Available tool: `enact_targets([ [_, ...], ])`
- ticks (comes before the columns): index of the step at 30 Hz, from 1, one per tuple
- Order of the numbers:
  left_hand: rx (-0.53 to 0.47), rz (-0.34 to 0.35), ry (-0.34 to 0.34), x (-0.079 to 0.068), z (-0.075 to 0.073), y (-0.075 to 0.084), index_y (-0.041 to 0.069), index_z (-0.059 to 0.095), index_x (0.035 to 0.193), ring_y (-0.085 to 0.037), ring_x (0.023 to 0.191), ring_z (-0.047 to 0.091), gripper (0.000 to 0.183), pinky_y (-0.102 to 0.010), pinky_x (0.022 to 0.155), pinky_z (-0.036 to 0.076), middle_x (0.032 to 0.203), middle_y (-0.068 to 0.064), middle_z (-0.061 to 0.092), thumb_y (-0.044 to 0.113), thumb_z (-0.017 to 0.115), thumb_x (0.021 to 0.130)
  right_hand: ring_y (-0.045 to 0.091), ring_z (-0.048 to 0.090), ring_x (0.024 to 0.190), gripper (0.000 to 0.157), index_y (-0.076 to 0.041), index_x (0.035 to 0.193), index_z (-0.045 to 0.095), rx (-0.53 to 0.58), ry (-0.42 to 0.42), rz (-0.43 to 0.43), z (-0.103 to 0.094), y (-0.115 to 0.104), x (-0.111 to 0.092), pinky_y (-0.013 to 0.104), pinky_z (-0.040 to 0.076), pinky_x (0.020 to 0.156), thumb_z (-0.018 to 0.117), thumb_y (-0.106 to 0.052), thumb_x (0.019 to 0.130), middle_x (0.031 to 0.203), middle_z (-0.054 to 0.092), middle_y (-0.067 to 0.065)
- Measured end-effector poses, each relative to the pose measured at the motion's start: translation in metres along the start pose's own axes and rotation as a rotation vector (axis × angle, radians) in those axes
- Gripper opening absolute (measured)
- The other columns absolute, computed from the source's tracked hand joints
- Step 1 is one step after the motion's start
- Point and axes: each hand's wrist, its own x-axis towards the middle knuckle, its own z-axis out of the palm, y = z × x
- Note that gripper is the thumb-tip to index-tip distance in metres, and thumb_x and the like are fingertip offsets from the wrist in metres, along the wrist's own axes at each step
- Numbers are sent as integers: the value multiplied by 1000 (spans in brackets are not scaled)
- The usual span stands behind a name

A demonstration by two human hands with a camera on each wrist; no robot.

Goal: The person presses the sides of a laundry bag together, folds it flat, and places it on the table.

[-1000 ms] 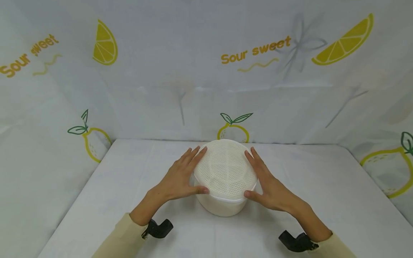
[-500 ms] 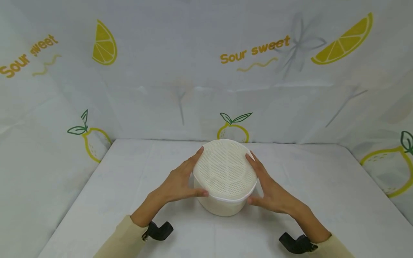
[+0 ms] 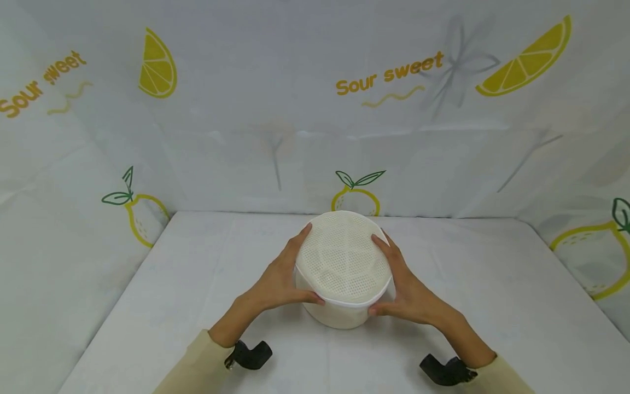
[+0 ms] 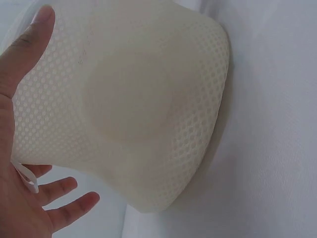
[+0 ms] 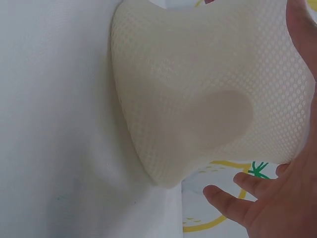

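Note:
A round, cream-white mesh laundry bag with white piping stands upright on the white table. A darker round patch shows through its wall in both wrist views. My left hand holds the bag's upper left side, the thumb on the front below the rim and a finger along the left edge. Opposite it, my right hand holds the upper right side, its thumb low on the front and fingertips at the rim. In the left wrist view, a small white loop hangs beside the palm. The other fingers spread behind the bag.
A white cloth covers the table. Behind it rises a white backdrop printed with lemons and lettering. Black wrist mounts sit at both cuffs, close above the table.
The bag stays almost in place. Both hands have closed in around its sides, fingers shifting from over the top to the rim; the right thumb has moved lower on the front.

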Motion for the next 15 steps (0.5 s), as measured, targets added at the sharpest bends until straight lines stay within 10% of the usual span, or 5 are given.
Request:
enact_targets([
  [15,-162,-44,42,0,8,0,33,3,154,-20,136,27,137,-51,105,30,154,2,20,26,96,53,45,6,140,133,-3,150,8,42,46,12,1,-35,6,71,21,99,95,-15,51,155,-4,24],
])
